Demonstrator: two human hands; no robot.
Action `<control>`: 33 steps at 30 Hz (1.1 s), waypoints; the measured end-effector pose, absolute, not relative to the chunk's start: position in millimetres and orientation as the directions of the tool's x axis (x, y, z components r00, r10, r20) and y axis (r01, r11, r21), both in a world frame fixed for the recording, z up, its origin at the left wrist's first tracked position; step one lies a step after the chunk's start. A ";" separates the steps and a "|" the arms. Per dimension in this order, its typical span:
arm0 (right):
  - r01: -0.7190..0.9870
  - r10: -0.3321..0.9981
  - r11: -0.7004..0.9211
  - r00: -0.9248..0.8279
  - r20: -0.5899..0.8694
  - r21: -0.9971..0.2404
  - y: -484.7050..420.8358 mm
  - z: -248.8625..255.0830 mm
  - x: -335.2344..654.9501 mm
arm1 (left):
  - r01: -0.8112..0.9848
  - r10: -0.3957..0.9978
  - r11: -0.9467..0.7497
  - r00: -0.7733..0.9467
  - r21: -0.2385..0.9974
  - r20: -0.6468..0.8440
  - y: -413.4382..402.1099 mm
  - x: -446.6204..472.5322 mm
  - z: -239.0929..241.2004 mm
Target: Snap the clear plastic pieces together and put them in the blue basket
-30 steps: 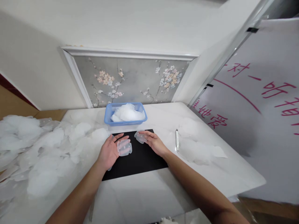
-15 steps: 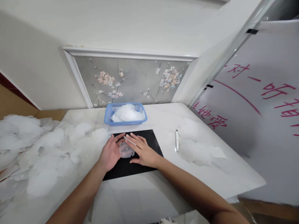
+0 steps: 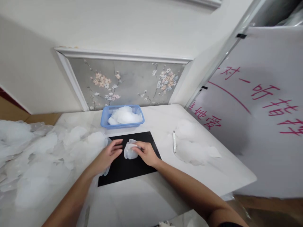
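Over the black mat (image 3: 132, 168), my right hand (image 3: 148, 154) pinches a thin, translucent white piece (image 3: 130, 152) with a wavy edge. That piece looks folded or curled, and a small dark spot beside the fingertips is too small to make out. To its left, my left hand (image 3: 109, 156) has thumb and fingers apart, pointing toward the piece without touching it. Another translucent piece (image 3: 107, 171) shows beneath my left hand at the mat's left edge, partly hidden; contact with the hand cannot be made out.
A blue basket (image 3: 122, 126) with white pieces stands behind the mat. A large heap of translucent pieces (image 3: 40, 170) covers the left side. On the right lie a white pen (image 3: 174, 142) and a smaller pile (image 3: 193, 153). A whiteboard (image 3: 236, 132) stands beyond the table's right edge.
The piece between my hands is now raised and curled in my right hand's pinch. My left hand has drawn away to the left. The view has shifted slightly.
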State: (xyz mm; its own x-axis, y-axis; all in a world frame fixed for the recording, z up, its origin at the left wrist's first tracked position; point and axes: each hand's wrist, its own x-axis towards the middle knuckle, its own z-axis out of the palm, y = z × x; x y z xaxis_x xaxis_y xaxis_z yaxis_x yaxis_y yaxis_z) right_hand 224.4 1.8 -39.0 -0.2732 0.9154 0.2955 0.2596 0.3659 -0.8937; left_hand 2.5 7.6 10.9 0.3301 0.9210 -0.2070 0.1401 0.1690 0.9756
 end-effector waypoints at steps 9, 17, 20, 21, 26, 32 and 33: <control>-0.052 0.992 0.079 -0.098 0.084 -0.996 24.2 -43.2 232.2 | 0.574 0.871 -0.333 0.492 0.748 0.010 32.7 -52.4 0.8; 0.062 0.963 0.023 -0.270 0.005 -0.998 8.4 -29.9 229.3 | 0.533 0.959 -0.204 0.276 0.821 0.059 11.0 3.1 27.2; -0.032 0.935 -0.013 -0.354 -0.001 -0.999 2.4 -31.7 219.8 | 0.348 0.983 -0.082 0.185 0.934 0.017 5.2 20.9 13.4; -0.062 0.930 -0.015 -0.367 0.009 -0.998 1.4 -33.1 216.8 | 0.321 0.983 -0.061 0.184 0.945 0.001 4.5 24.5 7.8; -0.107 0.973 -0.079 -0.224 -0.054 -0.991 6.0 -40.7 214.8 | 0.195 0.952 0.057 0.286 0.979 -0.113 5.1 29.0 -5.5; -0.199 0.953 -0.270 -0.193 -0.232 -0.942 14.8 -40.4 230.6 | 0.215 0.927 0.099 0.335 0.972 -0.168 6.5 21.8 -1.9; -0.188 0.950 -0.276 -0.200 -0.239 -0.943 15.4 -39.8 232.4 | 0.225 0.923 0.089 0.348 0.970 -0.166 6.4 19.4 -1.2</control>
